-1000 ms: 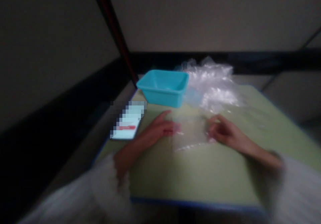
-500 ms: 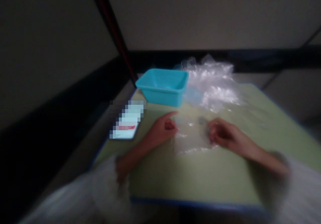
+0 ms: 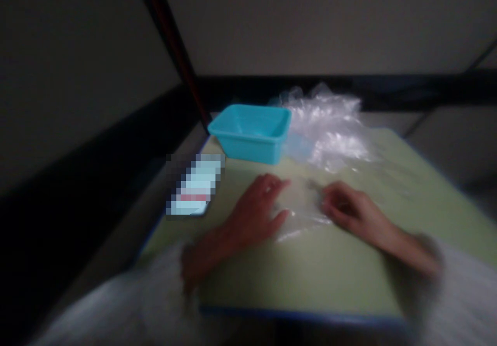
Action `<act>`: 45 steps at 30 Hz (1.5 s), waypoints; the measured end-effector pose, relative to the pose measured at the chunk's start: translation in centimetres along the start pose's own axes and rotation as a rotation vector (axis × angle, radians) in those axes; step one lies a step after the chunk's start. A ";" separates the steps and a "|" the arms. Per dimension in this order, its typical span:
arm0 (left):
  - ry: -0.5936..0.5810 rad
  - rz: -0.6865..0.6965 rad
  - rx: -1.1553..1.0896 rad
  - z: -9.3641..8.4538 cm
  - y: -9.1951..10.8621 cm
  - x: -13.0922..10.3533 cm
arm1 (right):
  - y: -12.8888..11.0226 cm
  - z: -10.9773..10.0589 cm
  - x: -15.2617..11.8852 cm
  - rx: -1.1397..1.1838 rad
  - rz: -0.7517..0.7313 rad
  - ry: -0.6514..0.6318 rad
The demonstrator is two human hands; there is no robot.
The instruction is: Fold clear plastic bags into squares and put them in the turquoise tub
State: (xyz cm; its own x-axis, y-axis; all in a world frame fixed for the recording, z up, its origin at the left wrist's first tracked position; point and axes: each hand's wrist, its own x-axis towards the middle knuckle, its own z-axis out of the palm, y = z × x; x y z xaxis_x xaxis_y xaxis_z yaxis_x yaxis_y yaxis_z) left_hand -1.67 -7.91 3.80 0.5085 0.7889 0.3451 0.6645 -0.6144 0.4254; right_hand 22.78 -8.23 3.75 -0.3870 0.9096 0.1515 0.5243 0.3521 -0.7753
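Observation:
A clear plastic bag (image 3: 301, 216) lies between my hands on the yellow-green table (image 3: 298, 279). My left hand (image 3: 258, 206) rests over the bag's left side, thumb and fingers spread apart. At the bag's right edge, my right hand (image 3: 347, 206) is closed, with thumb and fingertips pinching the plastic. A small dark spot shows by the right fingertips; the blur hides what it is. The bag looks flat, and its left edge is partly hidden under my left hand.
A turquoise plastic basin (image 3: 252, 149) stands at the table's back left. Beside it, to the right, is a heap of shiny clear plastic bags (image 3: 334, 129). A phone with a lit, pixelated screen (image 3: 198, 183) lies near the left edge. Walls rise behind and left.
My left hand has shifted right and opened from a pinch, its fingers now spread over the bag. The bag's left part looks pushed in. My right hand has barely moved.

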 end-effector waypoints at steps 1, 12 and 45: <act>-0.062 0.081 -0.002 -0.1 0.3 -0.1 | 0.0 0.0 0.0 0.000 -0.007 -0.001; -0.454 0.400 -0.085 0.6 -0.3 -0.6 | 0.8 -0.7 0.2 -0.060 -0.008 0.002; -0.259 0.405 0.183 0.0 -0.7 -0.4 | 2.4 -1.6 0.4 -0.377 -0.293 -0.036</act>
State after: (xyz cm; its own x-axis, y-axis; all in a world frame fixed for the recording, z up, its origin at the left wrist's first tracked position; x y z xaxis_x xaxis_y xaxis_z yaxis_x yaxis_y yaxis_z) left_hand -2.33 -7.82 3.40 0.8482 0.4801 0.2236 0.4598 -0.8771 0.1390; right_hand 25.08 -6.65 2.88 -0.5821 0.7541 0.3042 0.6250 0.6542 -0.4259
